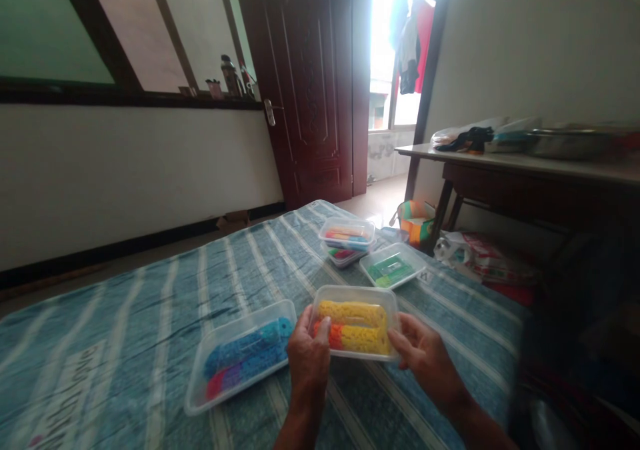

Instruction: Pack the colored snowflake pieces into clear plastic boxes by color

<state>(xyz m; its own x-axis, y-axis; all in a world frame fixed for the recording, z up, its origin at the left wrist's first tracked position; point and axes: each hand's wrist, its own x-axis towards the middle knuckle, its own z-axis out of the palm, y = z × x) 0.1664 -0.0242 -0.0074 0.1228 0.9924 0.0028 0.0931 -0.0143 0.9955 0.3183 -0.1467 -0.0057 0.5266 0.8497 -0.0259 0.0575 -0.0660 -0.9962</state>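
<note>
My left hand (309, 357) grips the near edge of a clear plastic tub (354, 291) from the front, with its thumb hooked over the rim. My right hand (420, 362) holds the tub's right side with its fingers against the wall. Inside lie yellow and orange crocheted or beaded strips (353, 330). Just left of my left hand, a second clear tub (239, 357) rests on the blanket, holding blue, purple and red strips. Neither hand touches it.
A striped blue bed blanket (125, 330) lies under everything. Farther off are stacked tubs of coloured pieces (347, 237) and a shallow tub with green pieces (391, 267). A wooden table (520, 160) with bags and a metal tray stands right; a dark door (310, 83) stands ahead.
</note>
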